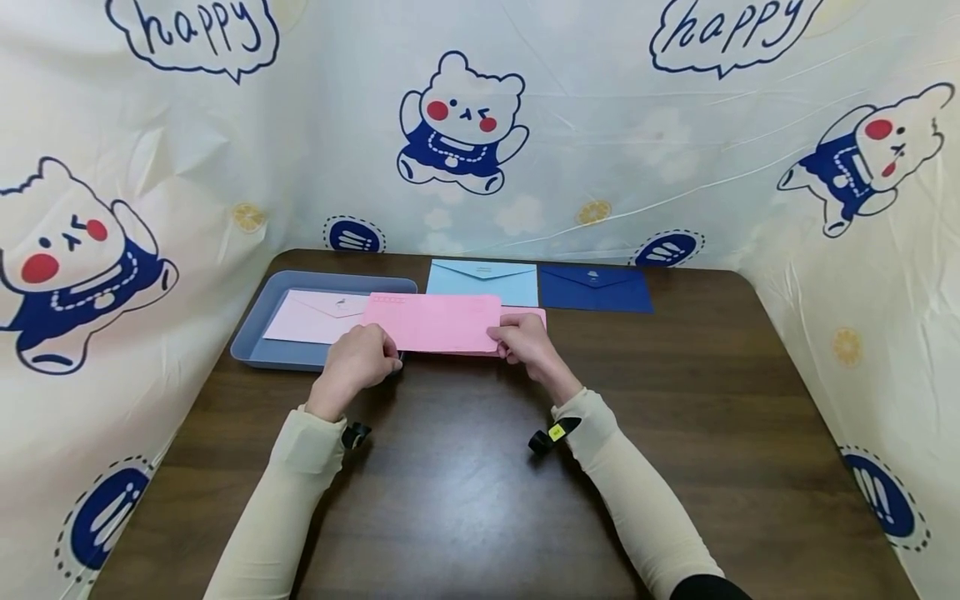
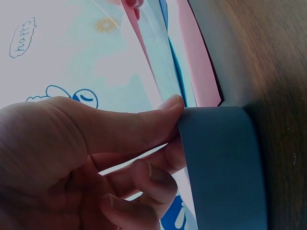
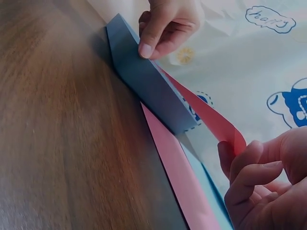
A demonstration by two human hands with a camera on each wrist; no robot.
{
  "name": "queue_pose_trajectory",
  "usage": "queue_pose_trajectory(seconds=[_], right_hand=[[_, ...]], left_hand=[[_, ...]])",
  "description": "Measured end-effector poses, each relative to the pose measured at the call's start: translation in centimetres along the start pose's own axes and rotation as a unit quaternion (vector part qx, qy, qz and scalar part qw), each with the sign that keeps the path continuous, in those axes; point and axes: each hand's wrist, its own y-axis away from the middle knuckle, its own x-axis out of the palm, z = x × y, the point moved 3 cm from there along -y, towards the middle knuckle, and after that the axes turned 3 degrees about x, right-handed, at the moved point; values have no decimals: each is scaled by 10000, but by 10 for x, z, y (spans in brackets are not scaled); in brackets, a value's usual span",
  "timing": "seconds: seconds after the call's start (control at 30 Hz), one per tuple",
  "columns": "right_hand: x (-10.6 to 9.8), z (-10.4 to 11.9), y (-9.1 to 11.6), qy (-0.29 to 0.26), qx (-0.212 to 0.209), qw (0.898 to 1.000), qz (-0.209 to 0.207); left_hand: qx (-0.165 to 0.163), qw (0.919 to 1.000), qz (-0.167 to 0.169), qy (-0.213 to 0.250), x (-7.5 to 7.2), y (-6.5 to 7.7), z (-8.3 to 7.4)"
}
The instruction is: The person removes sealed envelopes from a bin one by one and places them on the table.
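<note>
My right hand (image 1: 527, 342) pinches the right end of a pink envelope (image 1: 438, 323) between thumb and fingers. This envelope is raised, and its left end reaches over the near right part of a blue-grey tray (image 1: 258, 329). With thumb and fingers my left hand (image 1: 358, 362) grips the tray's near rim, as the left wrist view shows. Inside the tray lies a pale pink envelope (image 1: 307, 321), its right part hidden behind the raised one. A second pink envelope (image 3: 168, 158) lies flat on the table below, mostly covered in the head view.
Behind the raised envelope a light blue envelope (image 1: 483, 282) lies at the table's far side, with a dark blue envelope (image 1: 596, 289) to its right. A printed cloth (image 1: 585, 158) hangs around the back and sides of the brown wooden table (image 1: 465, 500).
</note>
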Motion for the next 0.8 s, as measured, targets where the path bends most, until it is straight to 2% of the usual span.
queue_pose_trajectory(seconds=[0.33,0.8], right_hand=[[-13,-1,4,218,-77,9997,-20],[-29,-8,13,205,-69,9997,-140]], left_hand=[[10,10000,20,28,1,-2,1],[-3,10000,-8,64,1,-1,2]])
